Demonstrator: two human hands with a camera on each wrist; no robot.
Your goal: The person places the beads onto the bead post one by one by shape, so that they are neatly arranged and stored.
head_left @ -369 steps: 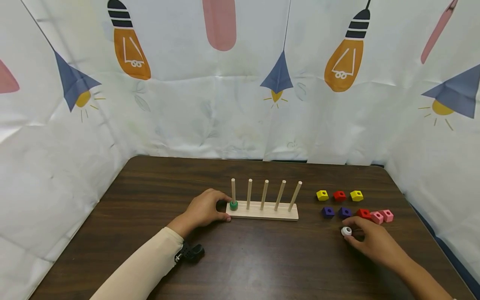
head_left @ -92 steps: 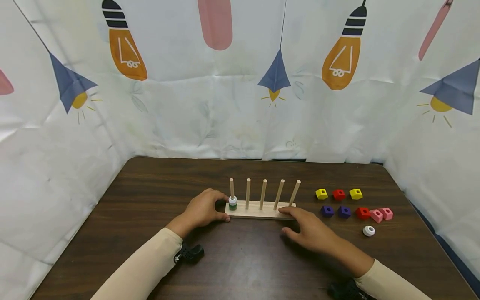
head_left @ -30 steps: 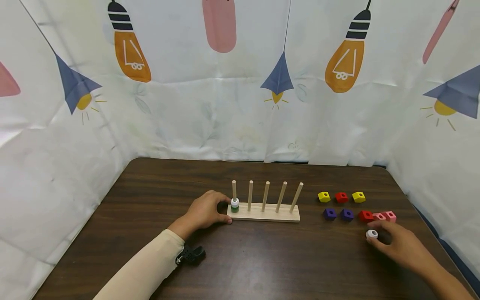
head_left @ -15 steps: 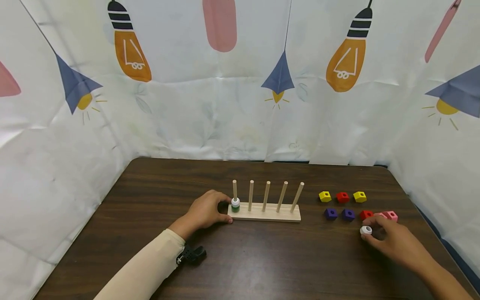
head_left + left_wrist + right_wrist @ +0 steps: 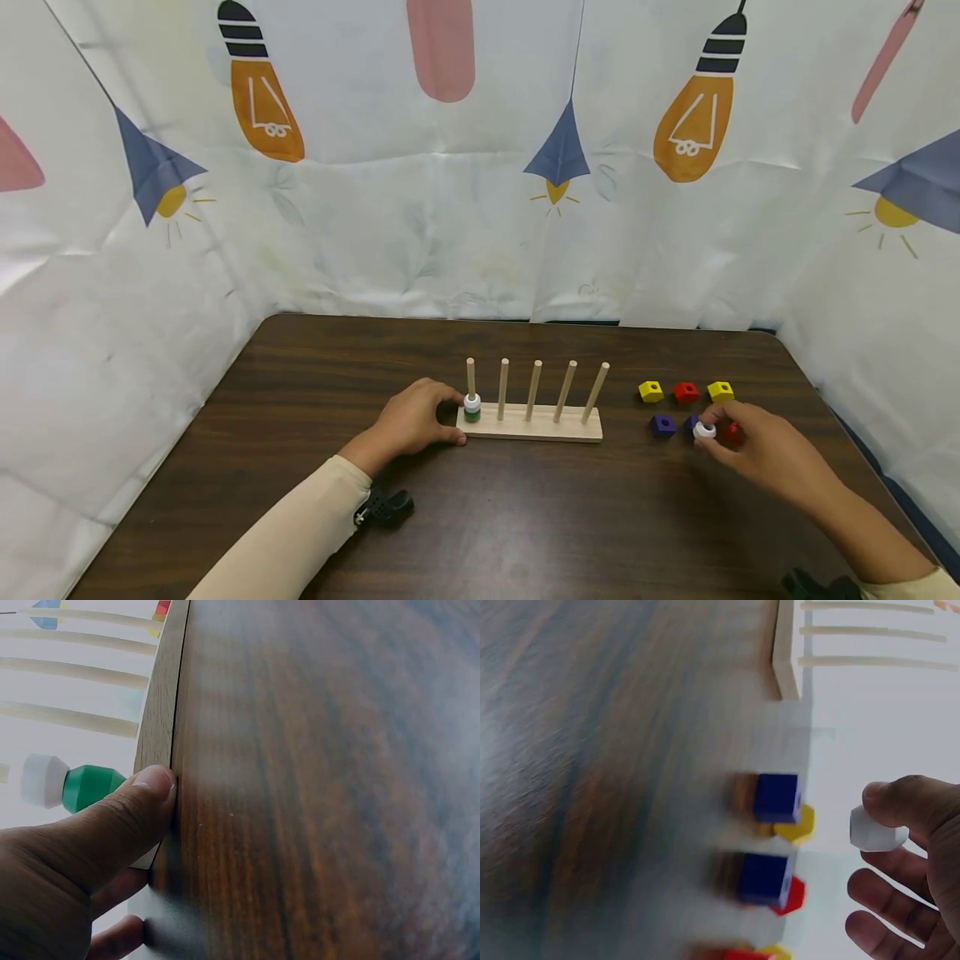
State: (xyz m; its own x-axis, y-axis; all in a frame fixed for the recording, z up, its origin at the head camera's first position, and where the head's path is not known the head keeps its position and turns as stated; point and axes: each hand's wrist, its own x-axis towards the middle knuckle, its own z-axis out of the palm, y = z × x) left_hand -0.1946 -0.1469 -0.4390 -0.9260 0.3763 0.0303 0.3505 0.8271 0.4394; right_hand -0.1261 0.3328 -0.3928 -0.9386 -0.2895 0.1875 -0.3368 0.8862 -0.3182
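White bead (image 5: 704, 431): aloft near purple blocks (image 5: 662, 427), pinched by right hand (image 5: 765, 446) | Peg rack (image 5: 528, 424): end gripped by left hand (image 5: 408, 421) | Done: green bead (image 5: 472, 416), second white bead (image 5: 472, 403) on leftmost peg (image 5: 471, 377) | Seemingly left: four bare pegs (image 5: 533, 391); yellow blocks (image 5: 650, 392), red blocks (image 5: 686, 393) loose.

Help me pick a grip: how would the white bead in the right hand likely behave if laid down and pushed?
The white bead would probably roll on its side, given its rounded outline. It is likely stiff, as no dent shows where the right hand pinches it. Being small beside the hand, it is probably light too.
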